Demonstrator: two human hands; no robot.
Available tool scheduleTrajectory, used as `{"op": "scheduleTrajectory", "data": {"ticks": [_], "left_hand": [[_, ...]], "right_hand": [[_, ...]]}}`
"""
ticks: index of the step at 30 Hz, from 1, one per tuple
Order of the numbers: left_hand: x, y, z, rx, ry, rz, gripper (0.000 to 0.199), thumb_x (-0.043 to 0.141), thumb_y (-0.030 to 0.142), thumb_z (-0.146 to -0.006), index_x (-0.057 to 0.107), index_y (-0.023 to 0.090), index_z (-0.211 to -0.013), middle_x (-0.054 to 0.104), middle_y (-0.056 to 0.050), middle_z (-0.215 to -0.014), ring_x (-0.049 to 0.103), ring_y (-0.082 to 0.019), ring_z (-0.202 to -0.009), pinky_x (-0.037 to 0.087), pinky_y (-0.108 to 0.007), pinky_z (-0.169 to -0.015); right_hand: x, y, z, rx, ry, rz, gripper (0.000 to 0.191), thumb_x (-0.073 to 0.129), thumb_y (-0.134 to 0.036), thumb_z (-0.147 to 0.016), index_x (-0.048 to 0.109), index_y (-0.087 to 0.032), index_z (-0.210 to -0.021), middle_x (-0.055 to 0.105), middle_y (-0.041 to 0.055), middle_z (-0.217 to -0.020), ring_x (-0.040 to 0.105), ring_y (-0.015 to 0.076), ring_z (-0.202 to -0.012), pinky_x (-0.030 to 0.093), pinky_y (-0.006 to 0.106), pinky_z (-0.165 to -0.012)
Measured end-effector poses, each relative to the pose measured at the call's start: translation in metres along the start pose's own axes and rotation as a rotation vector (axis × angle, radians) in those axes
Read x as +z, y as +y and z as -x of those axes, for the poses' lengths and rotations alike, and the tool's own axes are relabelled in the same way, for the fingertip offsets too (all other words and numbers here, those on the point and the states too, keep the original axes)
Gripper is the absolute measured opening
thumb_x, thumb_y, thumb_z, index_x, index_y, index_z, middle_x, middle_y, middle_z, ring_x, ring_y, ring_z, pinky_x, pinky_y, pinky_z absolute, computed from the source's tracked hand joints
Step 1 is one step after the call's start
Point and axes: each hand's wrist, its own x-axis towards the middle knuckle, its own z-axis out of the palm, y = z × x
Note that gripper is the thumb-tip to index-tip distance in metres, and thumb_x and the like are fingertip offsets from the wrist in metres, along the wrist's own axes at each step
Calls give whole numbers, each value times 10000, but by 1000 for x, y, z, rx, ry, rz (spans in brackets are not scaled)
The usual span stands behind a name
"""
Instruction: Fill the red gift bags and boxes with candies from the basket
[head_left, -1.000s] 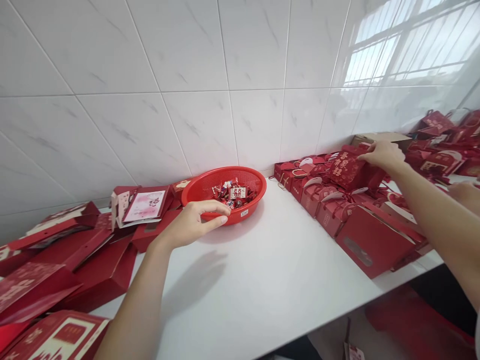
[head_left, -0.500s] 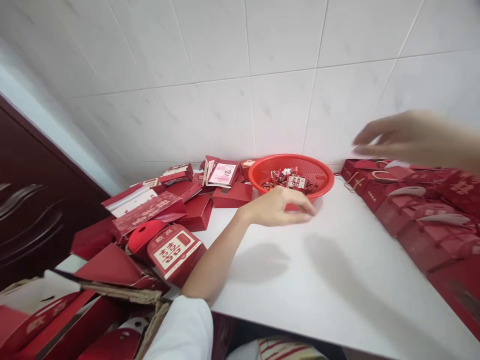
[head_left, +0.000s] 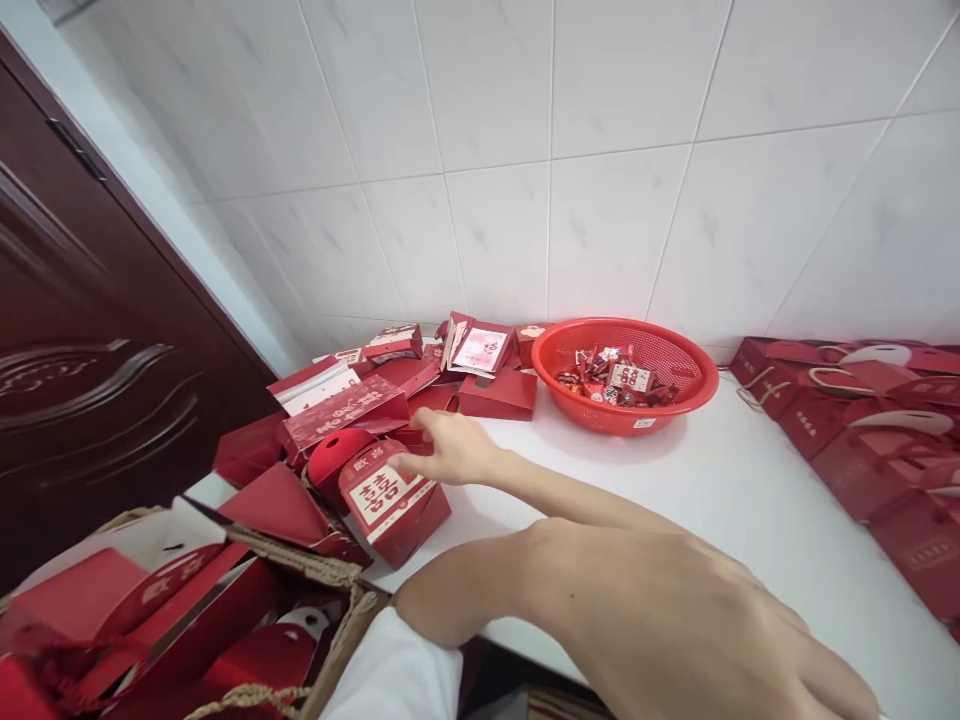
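My right hand (head_left: 455, 448) reaches in from the right over a red candy gift box (head_left: 397, 505) with a cream double-happiness label. Its thumb and fingers are apart, the thumb overlapping the label's upper right edge; whether it touches the box I cannot tell. My left hand (head_left: 667, 620) is close to the camera at the lower right, back upward, crossing in front of my right forearm. Most of its fingers are hidden or cut off by the frame. More red boxes (head_left: 345, 410) lie heaped behind and left of the labelled one.
A red plastic basket (head_left: 626, 425) of wrapped sweets (head_left: 630, 378) stands by the tiled wall. Red gift bags (head_left: 847, 440) line the right side of the white table (head_left: 750, 500). At lower left, a cardboard carton (head_left: 300, 560) holds red boxes. A dark red door (head_left: 97, 330) is on the left.
My right hand has swung from the upper right, above the bags, left to the labelled box. My left hand has come back from beside the basket toward the camera. The view has turned left.
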Motion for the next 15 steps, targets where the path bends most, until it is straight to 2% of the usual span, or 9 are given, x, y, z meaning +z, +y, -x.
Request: {"op": "scheduleTrajectory", "data": {"ticks": [3, 6, 9, 12, 15], "left_hand": [[21, -2, 2, -39, 11, 54, 218, 703, 443, -774, 758, 506, -975, 751, 61, -940, 713, -234, -946, 557, -281, -667], [27, -5, -1, -97, 8, 111, 201, 702, 436, -763, 763, 511, -940, 751, 74, -907, 712, -240, -945, 553, -288, -651], [12, -10, -7, 21, -58, 189, 190, 666, 442, -785, 777, 467, -938, 746, 87, -1007, 702, -230, -1030, 561, -256, -679], [-8, -17, -13, 175, -87, 232, 204, 638, 446, -815, 778, 423, -962, 741, 64, -1063, 686, -224, -1091, 576, -239, -727], [-16, -18, -15, 171, -36, 131, 239, 593, 474, -859, 757, 420, -1024, 739, 34, -1083, 681, -225, -1102, 588, -256, -726]], "right_hand": [[18, -30, -19, 63, -43, 87, 866, 665, -737, -717, 454, -156, -1324, 614, 209, -1269, 624, 369, -1136, 507, 485, -892], [32, -51, -25, 69, -109, 163, 1078, 704, -740, -653, 315, -126, -1448, 488, 292, -1410, 523, 423, -1275, 466, 568, -963], [34, -56, -22, 80, -147, 201, 1113, 740, -664, -663, 246, -112, -1494, 488, 306, -1404, 533, 417, -1261, 474, 576, -950], [23, -48, -13, 96, -170, 228, 1064, 764, -572, -684, 253, -117, -1499, 525, 283, -1367, 568, 402, -1211, 489, 556, -930], [12, -39, -4, 77, -152, 264, 995, 741, -550, -721, 275, -115, -1485, 540, 279, -1344, 559, 406, -1214, 481, 557, -934]]}}
